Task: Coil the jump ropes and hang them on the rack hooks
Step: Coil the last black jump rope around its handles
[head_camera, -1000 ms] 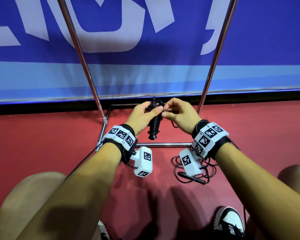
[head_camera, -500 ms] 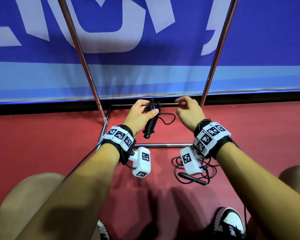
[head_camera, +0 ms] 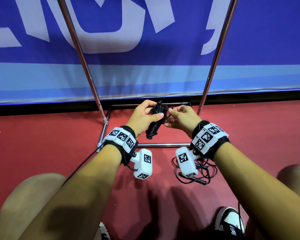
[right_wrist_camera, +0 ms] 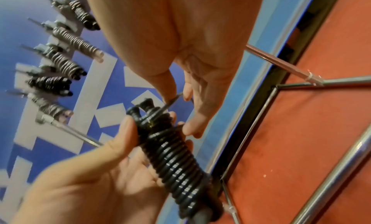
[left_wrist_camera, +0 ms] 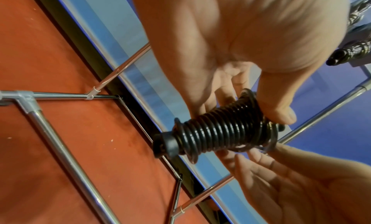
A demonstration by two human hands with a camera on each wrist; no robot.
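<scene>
The left hand (head_camera: 142, 116) grips the wound jump rope (head_camera: 154, 124) by its upper end, thumb pressed across the coils and fingers curled behind, the bundle tilting down toward the floor (head_camera: 42, 153). At the top of the bundle the right hand (head_camera: 180, 118) pinches the loose tail of cord (right_wrist_camera: 173, 100) between thumb and forefinger, its other fingers loosely spread below. Half a second ago that hand was drawn out to the right with a slack loop trailing; now it has closed back in against the handles, and the loop is gone, which suggests the last turn is being tucked or cinched and this rope is nearly ready for hanging. Both wrists hover above the floor inside the rack (head_camera: 87, 70) base frame, forearms reaching forward from a crouch. Another jump rope, uncoiled (head_camera: 194, 172), lies in a tangle on the floor near the front rail, under the right wrist. Wound ropes already hang (right_wrist_camera: 60, 59) on the rack hooks above.
</scene>
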